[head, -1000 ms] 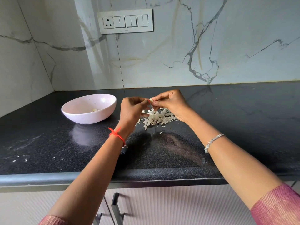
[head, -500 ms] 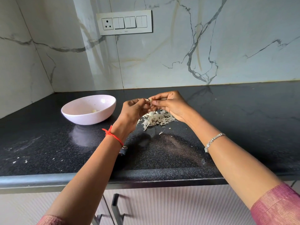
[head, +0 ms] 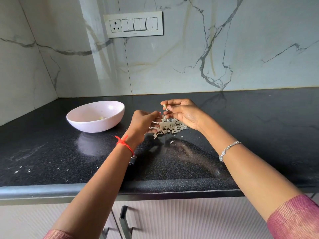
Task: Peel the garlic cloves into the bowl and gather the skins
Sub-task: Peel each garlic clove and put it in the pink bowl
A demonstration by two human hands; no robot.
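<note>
Two bare hands over a black counter (head: pixel 51 159). Right hand (head: pixel 183 112) up a little higher, pinching a small garlic clove (head: pixel 165 106) at the fingertips. Left hand (head: pixel 143 125) lower and just beside it, fingers curled, right above a pile of white skins (head: pixel 170 127). Tiny bits of skin (head: pixel 173 140) near the pile. Pink bowl (head: pixel 110 125) off to the left, with one pale peeled clove (head: pixel 101 117) inside. Red thread (head: pixel 125 144) on the left wrist, silver bracelet (head: pixel 228 150) on the right. White marble wall (head: pixel 241 49) behind, with a switch plate (head: pixel 133 24).
</note>
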